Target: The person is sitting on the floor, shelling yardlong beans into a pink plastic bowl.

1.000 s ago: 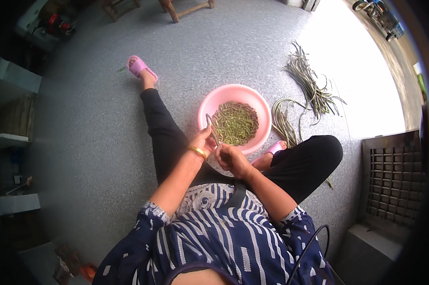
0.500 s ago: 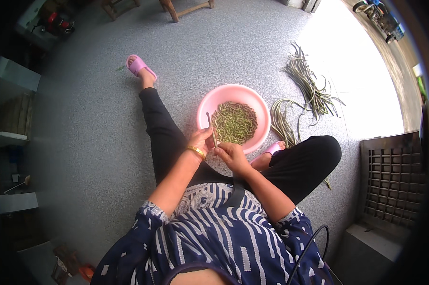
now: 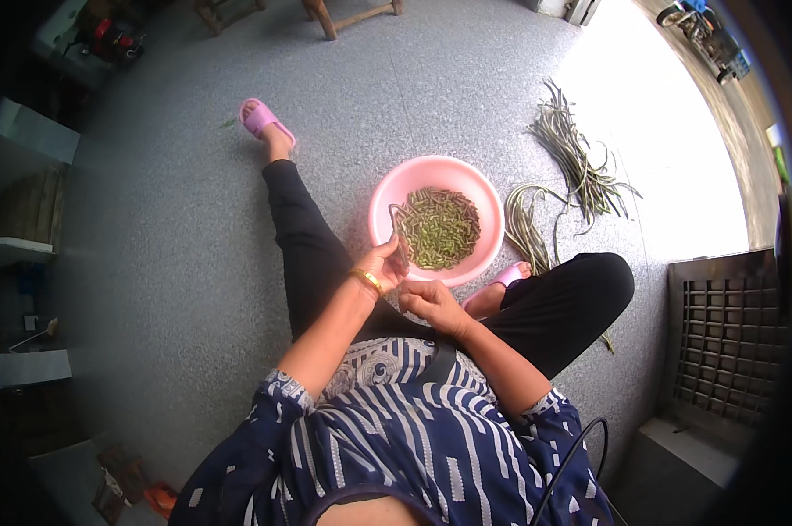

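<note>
My left hand (image 3: 380,266), with a gold bangle at its wrist, is closed around long beans (image 3: 392,213) whose bent ends stick up past the fingers, over the near left rim of a pink basin (image 3: 385,188). Short cut bean pieces (image 3: 444,230), green and brownish, cover the basin's bottom. Just right of the left hand and a little nearer to me, my right hand (image 3: 433,307) is curled with thumb and fingers pressed together. Whatever lies in that pinch is hidden.
On the grey speckled floor, right of the basin, lie a large bunch of long beans (image 3: 578,167) and a smaller bunch (image 3: 523,230). My legs in black trousers spread either side of the basin. A dark lattice panel (image 3: 729,337) stands at right; a wooden stool (image 3: 330,22) is at the far edge.
My right hand has drawn slightly away from my left and nearer to my body, its fingers curling. The left hand keeps its hold on the beans. The whole view has shifted slightly.
</note>
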A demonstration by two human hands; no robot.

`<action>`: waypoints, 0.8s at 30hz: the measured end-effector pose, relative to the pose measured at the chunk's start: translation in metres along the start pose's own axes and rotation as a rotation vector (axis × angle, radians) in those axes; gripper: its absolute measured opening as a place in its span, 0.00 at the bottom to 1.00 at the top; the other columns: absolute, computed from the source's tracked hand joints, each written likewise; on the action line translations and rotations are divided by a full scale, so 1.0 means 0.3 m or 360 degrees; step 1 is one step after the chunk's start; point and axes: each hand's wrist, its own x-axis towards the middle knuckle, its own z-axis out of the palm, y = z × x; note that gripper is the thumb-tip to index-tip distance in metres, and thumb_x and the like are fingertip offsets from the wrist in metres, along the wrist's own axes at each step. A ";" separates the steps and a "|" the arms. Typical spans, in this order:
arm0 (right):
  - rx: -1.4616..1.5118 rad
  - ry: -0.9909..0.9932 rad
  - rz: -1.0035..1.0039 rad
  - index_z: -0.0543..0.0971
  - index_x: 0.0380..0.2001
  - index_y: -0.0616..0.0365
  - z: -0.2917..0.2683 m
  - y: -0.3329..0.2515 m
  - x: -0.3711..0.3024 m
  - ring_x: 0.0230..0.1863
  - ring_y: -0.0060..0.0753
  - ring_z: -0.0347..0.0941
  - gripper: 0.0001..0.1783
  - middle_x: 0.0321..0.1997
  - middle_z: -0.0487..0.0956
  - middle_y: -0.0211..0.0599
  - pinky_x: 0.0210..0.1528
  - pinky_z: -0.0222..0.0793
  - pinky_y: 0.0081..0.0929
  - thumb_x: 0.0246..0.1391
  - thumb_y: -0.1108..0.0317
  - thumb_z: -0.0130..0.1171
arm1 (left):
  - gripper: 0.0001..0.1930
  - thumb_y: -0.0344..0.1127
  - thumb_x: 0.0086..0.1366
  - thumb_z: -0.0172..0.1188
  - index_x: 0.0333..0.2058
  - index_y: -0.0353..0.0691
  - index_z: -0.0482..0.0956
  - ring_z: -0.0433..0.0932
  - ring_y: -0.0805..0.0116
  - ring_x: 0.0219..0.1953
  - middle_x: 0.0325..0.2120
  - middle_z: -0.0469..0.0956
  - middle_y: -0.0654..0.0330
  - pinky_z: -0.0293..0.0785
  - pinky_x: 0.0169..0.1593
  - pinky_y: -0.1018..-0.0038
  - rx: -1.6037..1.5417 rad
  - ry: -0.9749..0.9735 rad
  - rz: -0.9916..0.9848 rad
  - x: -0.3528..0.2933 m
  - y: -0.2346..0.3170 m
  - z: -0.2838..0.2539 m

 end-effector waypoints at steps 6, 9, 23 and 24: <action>0.0919 0.0376 0.0463 0.69 0.24 0.58 -0.012 -0.079 0.046 0.11 0.13 0.51 0.15 0.14 0.61 0.22 0.12 0.42 0.12 0.49 0.57 0.42 | 0.08 0.39 0.54 0.54 0.29 0.42 0.71 0.69 0.78 0.19 0.19 0.70 0.66 0.69 0.26 0.79 0.0204 -0.0135 0.0238 -0.022 -0.003 0.009; 0.0636 0.0423 0.0434 0.70 0.26 0.58 -0.019 -0.037 0.052 0.13 0.12 0.51 0.17 0.14 0.61 0.20 0.12 0.44 0.12 0.51 0.54 0.45 | 0.08 0.39 0.54 0.54 0.30 0.42 0.72 0.68 0.78 0.21 0.20 0.70 0.66 0.68 0.25 0.80 0.0339 -0.0249 0.0281 -0.002 -0.019 -0.013; -0.1036 0.0457 -0.0420 0.71 0.23 0.61 -0.034 0.000 0.064 0.18 0.36 0.64 0.09 0.16 0.67 0.40 0.22 0.58 0.27 0.46 0.65 0.51 | 0.09 0.39 0.55 0.53 0.29 0.40 0.73 0.66 0.78 0.19 0.20 0.71 0.67 0.66 0.25 0.80 0.0504 -0.0011 0.0431 -0.041 -0.034 0.027; -0.1027 0.0298 -0.0483 0.71 0.23 0.61 -0.030 -0.016 0.057 0.20 0.39 0.65 0.09 0.18 0.68 0.41 0.24 0.59 0.30 0.45 0.65 0.51 | 0.09 0.39 0.55 0.53 0.29 0.40 0.73 0.66 0.78 0.19 0.20 0.71 0.67 0.66 0.25 0.80 0.0506 -0.0009 0.0430 -0.035 -0.031 0.021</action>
